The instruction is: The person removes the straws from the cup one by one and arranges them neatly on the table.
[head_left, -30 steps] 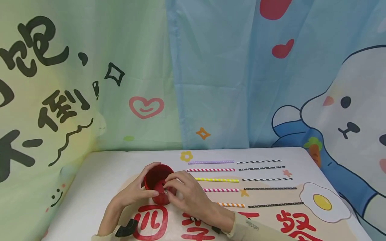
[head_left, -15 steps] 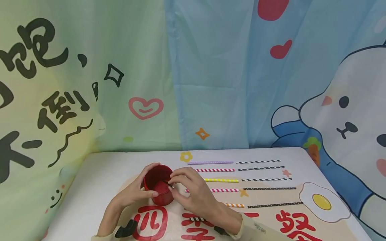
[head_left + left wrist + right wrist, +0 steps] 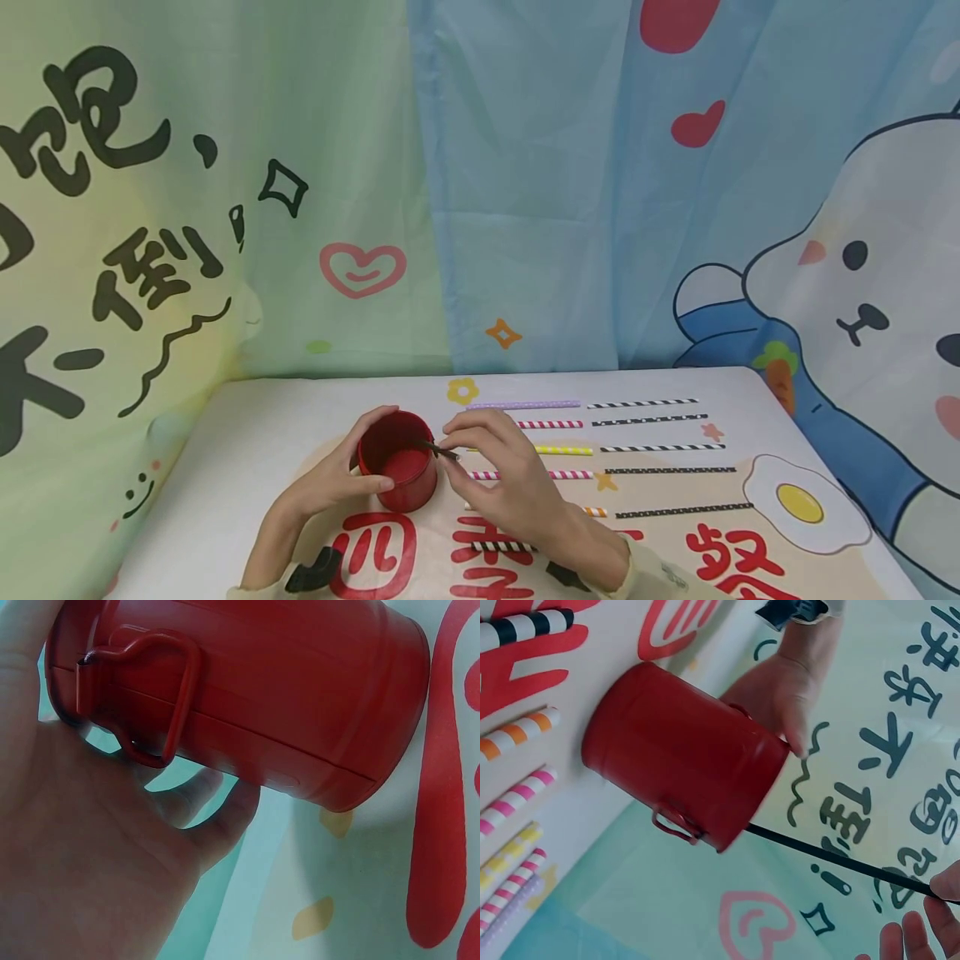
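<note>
A small red metal bucket (image 3: 408,493) with wire side loops stands tilted on the table, its mouth toward me. My left hand (image 3: 330,477) holds it by the rim and side; in the left wrist view the bucket (image 3: 262,690) lies against that hand's spread fingers and thumb. My right hand (image 3: 517,479) pinches the near end of a thin black straw (image 3: 441,452) between thumb and fingers. In the right wrist view the straw (image 3: 840,860) runs from the bucket's mouth to my fingertips. Its far end is hidden inside the bucket.
Right of the bucket lie two columns of paper straws: coloured ones such as a purple straw (image 3: 525,405), and black-and-white ones such as a dotted straw (image 3: 682,510). Another striped straw (image 3: 502,547) lies near the front, partly behind my right wrist. A printed curtain (image 3: 525,183) hangs behind the table.
My right hand has moved right, away from the bucket's mouth, and more of the black straw now shows outside the rim. The left hand and bucket have stayed in place.
</note>
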`<state>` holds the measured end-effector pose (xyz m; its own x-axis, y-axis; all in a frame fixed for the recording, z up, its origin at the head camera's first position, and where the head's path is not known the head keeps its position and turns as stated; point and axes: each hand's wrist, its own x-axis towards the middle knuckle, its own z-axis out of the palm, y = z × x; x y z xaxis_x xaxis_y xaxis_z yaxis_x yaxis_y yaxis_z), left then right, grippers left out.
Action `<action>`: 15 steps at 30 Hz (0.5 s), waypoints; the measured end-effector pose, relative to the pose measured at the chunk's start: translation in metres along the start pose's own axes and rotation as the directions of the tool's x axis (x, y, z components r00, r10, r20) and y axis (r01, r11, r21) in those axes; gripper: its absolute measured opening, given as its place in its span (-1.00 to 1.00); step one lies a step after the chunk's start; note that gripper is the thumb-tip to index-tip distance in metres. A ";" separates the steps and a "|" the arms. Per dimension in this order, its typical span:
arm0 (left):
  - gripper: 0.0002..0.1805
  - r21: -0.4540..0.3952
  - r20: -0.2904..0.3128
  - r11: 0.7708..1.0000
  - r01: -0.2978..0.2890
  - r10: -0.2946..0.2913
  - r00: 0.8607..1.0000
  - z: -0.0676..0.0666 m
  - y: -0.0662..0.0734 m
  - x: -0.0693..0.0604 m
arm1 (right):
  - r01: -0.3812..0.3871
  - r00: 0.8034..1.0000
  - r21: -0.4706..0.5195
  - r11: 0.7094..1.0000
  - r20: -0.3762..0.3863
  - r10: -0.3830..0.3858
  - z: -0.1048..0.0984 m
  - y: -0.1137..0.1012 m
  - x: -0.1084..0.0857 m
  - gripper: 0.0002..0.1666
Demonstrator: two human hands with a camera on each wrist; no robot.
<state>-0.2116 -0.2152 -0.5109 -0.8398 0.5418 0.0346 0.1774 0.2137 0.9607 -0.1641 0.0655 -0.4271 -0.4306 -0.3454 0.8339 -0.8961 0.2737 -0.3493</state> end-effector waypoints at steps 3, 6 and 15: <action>-0.03 0.001 0.001 1.000 -0.011 0.011 1.000 0.000 0.000 0.000 | 0.002 1.000 0.006 1.000 -0.015 -0.002 -0.007 -0.004 0.001 -0.76; -0.03 -0.016 0.001 1.000 -0.011 0.011 1.000 0.000 0.001 0.000 | -0.018 1.000 0.010 1.000 -0.019 0.018 -0.015 -0.008 0.002 -0.76; -0.04 -0.039 0.011 0.999 -0.032 0.033 0.999 0.000 -0.001 0.000 | -0.092 0.996 0.013 0.996 -0.006 0.092 -0.042 -0.018 0.001 -0.81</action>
<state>-0.2114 -0.2155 -0.5117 -0.8281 0.5571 0.0630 0.1841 0.1641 0.9691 -0.1434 0.0976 -0.4022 -0.5109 -0.3132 0.8006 -0.8539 0.2928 -0.4304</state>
